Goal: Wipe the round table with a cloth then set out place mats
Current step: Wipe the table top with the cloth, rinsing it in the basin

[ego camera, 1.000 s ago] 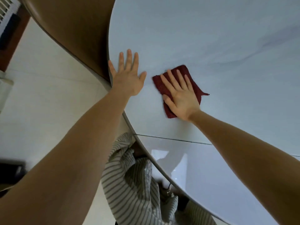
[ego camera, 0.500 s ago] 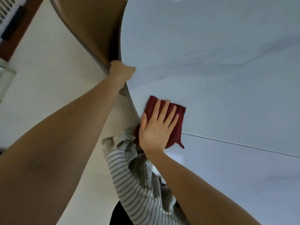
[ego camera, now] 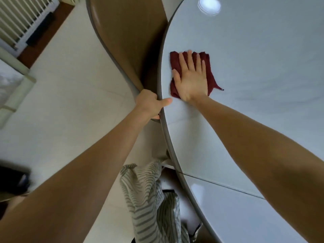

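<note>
Table (ego camera: 263,120): R hand (ego camera: 192,81) flat on cloth (ego camera: 211,76)

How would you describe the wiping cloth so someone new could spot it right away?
Start at the big pale round table filling the right side. Near its left rim, beside the brown chair, lies the cloth under the flat right hand. It is the only dark red thing in view, folded small.

A brown chair (ego camera: 129,37) was seen drawn up against the table's left edge. A white slatted panel (ego camera: 22,20) was seen at the upper left, above pale floor tiles (ego camera: 70,95). A dark, blurred object (ego camera: 12,181), possibly a bag, was seen at the far left.
</note>
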